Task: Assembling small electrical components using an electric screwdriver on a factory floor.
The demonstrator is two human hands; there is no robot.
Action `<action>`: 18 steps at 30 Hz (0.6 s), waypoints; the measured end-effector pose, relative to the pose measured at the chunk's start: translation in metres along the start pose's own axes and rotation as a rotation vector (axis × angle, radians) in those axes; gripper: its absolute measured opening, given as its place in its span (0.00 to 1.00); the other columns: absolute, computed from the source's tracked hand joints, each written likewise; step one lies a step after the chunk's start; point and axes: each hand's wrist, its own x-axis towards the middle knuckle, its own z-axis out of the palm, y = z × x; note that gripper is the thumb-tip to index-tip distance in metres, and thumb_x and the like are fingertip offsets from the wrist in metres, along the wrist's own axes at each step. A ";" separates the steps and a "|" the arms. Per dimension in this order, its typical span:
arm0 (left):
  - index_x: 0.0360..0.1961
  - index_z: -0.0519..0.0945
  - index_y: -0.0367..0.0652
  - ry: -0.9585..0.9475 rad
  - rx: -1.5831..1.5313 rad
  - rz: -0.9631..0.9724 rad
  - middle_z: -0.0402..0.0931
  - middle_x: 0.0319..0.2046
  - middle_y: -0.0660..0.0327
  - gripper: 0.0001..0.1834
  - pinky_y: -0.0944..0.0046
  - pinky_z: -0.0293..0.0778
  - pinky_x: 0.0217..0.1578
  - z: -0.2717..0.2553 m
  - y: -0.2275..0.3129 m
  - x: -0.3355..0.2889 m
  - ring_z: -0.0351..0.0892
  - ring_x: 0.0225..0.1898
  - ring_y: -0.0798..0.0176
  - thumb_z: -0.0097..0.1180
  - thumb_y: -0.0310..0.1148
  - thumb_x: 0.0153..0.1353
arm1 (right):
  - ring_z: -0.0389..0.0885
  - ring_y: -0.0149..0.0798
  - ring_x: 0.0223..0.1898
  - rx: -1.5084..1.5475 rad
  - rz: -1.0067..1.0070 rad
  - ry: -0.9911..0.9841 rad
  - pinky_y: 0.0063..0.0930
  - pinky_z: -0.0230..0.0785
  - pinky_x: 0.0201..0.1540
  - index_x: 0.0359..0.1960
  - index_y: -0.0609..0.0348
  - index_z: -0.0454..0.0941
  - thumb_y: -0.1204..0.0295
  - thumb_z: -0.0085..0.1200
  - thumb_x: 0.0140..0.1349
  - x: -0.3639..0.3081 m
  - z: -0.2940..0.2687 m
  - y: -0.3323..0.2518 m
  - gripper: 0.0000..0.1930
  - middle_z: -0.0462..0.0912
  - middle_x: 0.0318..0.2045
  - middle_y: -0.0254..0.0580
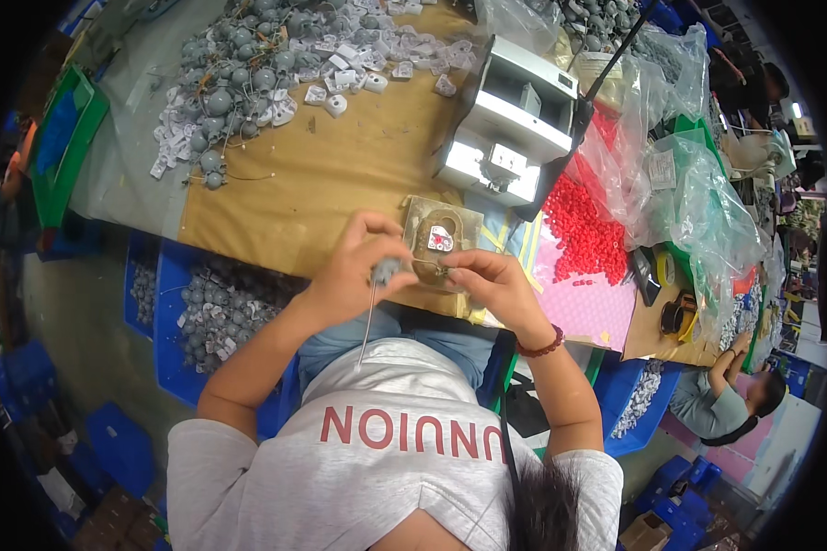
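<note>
Pinching a grey part with a thin rod slanting bodyward, the left hand hovers beside the block; in its oval recess, pointing away from the body, lies a white piece, just beyond the nearer right hand, fingertips closed on a tiny unclear item.

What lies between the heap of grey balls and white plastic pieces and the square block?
In the head view, a bare stretch of brown table cover lies between the heap and the square block.
</note>
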 end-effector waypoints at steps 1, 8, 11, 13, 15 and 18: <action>0.42 0.79 0.46 -0.075 -0.009 -0.050 0.69 0.51 0.54 0.18 0.56 0.74 0.51 0.005 0.000 -0.009 0.73 0.52 0.49 0.71 0.24 0.51 | 0.82 0.34 0.29 -0.190 -0.075 0.073 0.29 0.73 0.30 0.49 0.61 0.83 0.76 0.59 0.66 0.001 -0.002 0.007 0.11 0.85 0.33 0.37; 0.39 0.79 0.43 -0.386 0.007 0.026 0.68 0.55 0.51 0.16 0.51 0.66 0.60 0.036 -0.015 -0.020 0.64 0.60 0.44 0.60 0.19 0.47 | 0.82 0.45 0.33 -1.099 -0.662 0.283 0.36 0.77 0.35 0.43 0.57 0.85 0.78 0.62 0.51 0.032 -0.001 0.030 0.15 0.81 0.32 0.41; 0.37 0.78 0.42 -0.430 -0.008 0.004 0.68 0.54 0.51 0.13 0.51 0.66 0.58 0.034 -0.017 -0.011 0.63 0.60 0.44 0.61 0.21 0.48 | 0.80 0.43 0.37 -1.246 -0.670 0.255 0.35 0.76 0.34 0.43 0.57 0.83 0.77 0.60 0.49 0.040 -0.002 0.031 0.16 0.80 0.34 0.39; 0.37 0.78 0.42 -0.402 -0.027 0.063 0.69 0.51 0.52 0.12 0.52 0.67 0.56 0.034 -0.014 -0.007 0.65 0.57 0.44 0.62 0.22 0.49 | 0.79 0.43 0.39 -1.324 -0.657 0.198 0.34 0.76 0.35 0.44 0.58 0.82 0.76 0.59 0.50 0.041 -0.004 0.030 0.17 0.79 0.36 0.39; 0.36 0.78 0.41 -0.393 0.008 0.082 0.71 0.49 0.53 0.11 0.53 0.69 0.55 0.037 -0.018 -0.007 0.67 0.54 0.45 0.64 0.24 0.50 | 0.78 0.43 0.41 -1.380 -0.644 0.123 0.34 0.76 0.36 0.46 0.59 0.81 0.75 0.58 0.51 0.038 -0.006 0.026 0.18 0.77 0.38 0.40; 0.35 0.78 0.41 -0.366 0.126 0.060 0.72 0.45 0.55 0.10 0.53 0.70 0.52 0.045 -0.030 -0.010 0.69 0.50 0.47 0.65 0.25 0.51 | 0.77 0.41 0.42 -1.468 -0.660 0.076 0.34 0.76 0.38 0.47 0.62 0.80 0.74 0.56 0.52 0.034 -0.007 0.025 0.18 0.75 0.39 0.40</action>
